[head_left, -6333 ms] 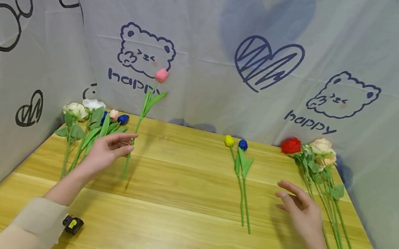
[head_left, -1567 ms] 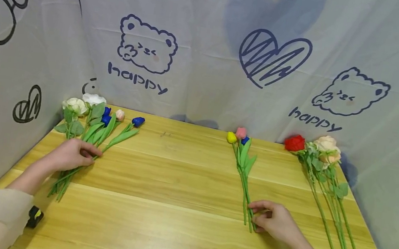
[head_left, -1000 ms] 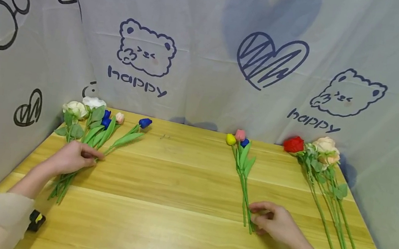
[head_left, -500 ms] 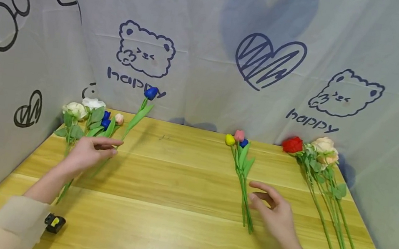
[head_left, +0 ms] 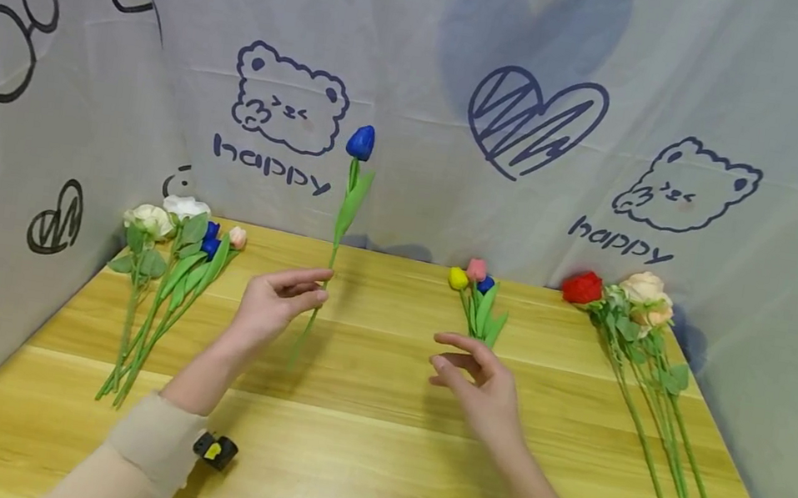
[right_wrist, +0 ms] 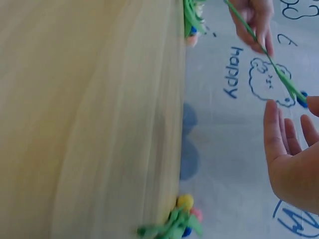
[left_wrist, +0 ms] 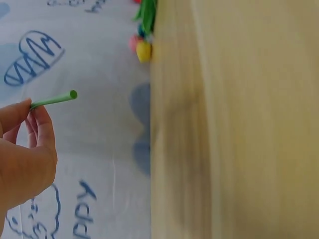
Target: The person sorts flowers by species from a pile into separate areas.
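A blue tulip (head_left: 361,143) stands nearly upright above the middle-left of the table, its green stem pinched between the thumb and fingers of my left hand (head_left: 271,299). In the left wrist view the cut end of that stem (left_wrist: 57,99) sticks out past the fingertips. My right hand (head_left: 483,386) hovers to the right with its fingers loosely bent and nothing in them. Behind it lie a yellow tulip (head_left: 458,279), a pink tulip (head_left: 476,269) and another blue tulip (head_left: 486,285), their lower stems hidden by that hand.
At the left, white roses (head_left: 151,221) lie beside blue tulips (head_left: 210,245) and a pale pink tulip (head_left: 237,238). A red rose (head_left: 582,287) and peach roses (head_left: 644,294) lie at the right. Printed cloth (head_left: 404,98) hangs around the wooden table (head_left: 341,460).
The pink tulip, earlier in my left hand, now lies with the yellow and blue ones. My left hand has lifted a blue tulip from the left bunch and moved right; my right hand moved left.
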### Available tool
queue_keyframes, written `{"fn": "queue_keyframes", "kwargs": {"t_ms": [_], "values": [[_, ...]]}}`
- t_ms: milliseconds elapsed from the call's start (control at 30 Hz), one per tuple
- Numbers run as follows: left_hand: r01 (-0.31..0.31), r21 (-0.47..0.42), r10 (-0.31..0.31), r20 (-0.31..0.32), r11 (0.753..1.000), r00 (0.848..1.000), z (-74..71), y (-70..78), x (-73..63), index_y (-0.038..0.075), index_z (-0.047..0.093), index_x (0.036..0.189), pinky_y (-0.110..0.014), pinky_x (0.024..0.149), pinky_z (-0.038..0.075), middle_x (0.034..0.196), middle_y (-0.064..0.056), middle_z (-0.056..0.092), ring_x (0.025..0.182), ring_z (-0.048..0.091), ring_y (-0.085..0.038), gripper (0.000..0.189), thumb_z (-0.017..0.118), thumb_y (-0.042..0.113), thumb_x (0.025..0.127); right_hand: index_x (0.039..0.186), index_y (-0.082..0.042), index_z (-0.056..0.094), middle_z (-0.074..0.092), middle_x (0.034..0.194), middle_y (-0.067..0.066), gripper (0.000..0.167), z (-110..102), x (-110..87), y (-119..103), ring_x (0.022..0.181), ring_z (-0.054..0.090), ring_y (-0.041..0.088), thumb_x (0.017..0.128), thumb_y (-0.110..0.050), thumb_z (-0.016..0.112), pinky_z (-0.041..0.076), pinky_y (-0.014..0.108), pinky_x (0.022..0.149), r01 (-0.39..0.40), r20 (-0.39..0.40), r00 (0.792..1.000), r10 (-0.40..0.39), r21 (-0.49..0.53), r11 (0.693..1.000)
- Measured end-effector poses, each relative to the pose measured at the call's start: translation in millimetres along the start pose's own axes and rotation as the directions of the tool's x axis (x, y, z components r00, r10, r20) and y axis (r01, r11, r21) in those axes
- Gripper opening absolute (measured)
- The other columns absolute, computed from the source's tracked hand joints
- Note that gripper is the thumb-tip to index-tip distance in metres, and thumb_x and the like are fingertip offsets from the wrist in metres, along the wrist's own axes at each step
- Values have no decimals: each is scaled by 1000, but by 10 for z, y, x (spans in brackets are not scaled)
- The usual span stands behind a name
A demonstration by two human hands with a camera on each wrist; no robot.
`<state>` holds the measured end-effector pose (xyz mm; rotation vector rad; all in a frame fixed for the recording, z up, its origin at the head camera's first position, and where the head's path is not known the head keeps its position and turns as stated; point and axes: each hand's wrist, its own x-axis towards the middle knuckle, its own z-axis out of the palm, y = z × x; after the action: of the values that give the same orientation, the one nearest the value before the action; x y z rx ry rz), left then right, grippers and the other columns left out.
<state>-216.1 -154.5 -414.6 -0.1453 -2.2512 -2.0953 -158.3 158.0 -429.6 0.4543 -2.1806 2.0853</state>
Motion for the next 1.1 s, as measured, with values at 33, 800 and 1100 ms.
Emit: {"fn": "queue_keyframes", "kwargs": {"t_ms": [33, 800, 1100], "values": [[-4, -30, 4, 1, 1000, 1000, 72, 5, 9, 0, 69, 134, -21, 88, 58, 124, -7, 72, 100, 68, -6, 38, 74, 6, 97, 128, 4, 67, 63, 133, 21, 31, 46, 14, -4, 101, 70, 15, 98, -2, 71, 64, 39, 80, -6, 18, 1000, 6, 10, 1000], [-18, -327, 5, -40, 945, 999, 1066, 13, 32, 1, 75, 124, -25, 90, 57, 122, -17, 72, 101, 66, -13, 32, 77, -1, 92, 120, 2, 73, 72, 121, 18, 27, 474, 208, 1, 102, 73, 38, 94, 8, 68, 64, 43, 79, -216, 19, 976, 215, 43, 975], [-21, -346, 9, -35, 938, 999, 1074, -23, 20, 0, 73, 127, -25, 90, 58, 115, -9, 73, 100, 66, -14, 34, 76, -2, 93, 118, 2, 74, 73, 119, 18, 27, 462, 198, -3, 100, 73, 36, 93, 9, 67, 64, 43, 78, -231, 5, 973, 231, 41, 972]]}}
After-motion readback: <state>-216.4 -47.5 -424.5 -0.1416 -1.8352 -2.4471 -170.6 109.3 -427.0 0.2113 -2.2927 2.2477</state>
